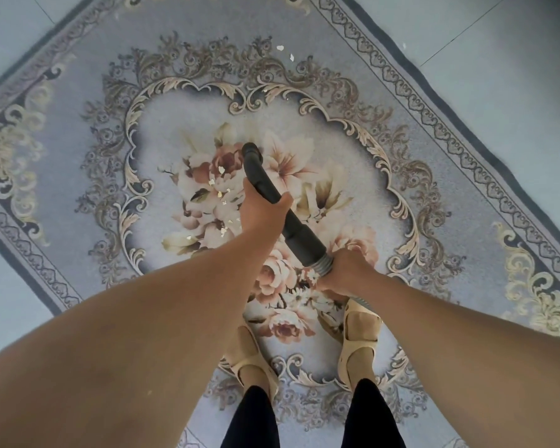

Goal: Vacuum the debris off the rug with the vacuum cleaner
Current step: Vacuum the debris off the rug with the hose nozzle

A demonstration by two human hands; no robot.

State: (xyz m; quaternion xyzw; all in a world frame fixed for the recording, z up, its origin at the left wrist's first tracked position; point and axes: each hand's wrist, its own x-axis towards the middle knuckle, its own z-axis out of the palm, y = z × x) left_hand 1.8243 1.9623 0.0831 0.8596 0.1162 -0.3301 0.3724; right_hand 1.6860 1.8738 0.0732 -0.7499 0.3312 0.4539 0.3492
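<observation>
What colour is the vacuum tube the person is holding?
The vacuum tube is black, its ribbed hose grey; seen in the head view.

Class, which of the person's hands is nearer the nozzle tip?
Left. The left hand grips the tube just behind the nozzle tip; the right hand holds the hose end, farther back.

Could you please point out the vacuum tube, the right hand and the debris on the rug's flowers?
vacuum tube (299, 235), head view, on the black section between the hands.
right hand (346, 270), head view, on its back.
debris (221, 170), head view, on one pale scrap left of the tube.
</observation>
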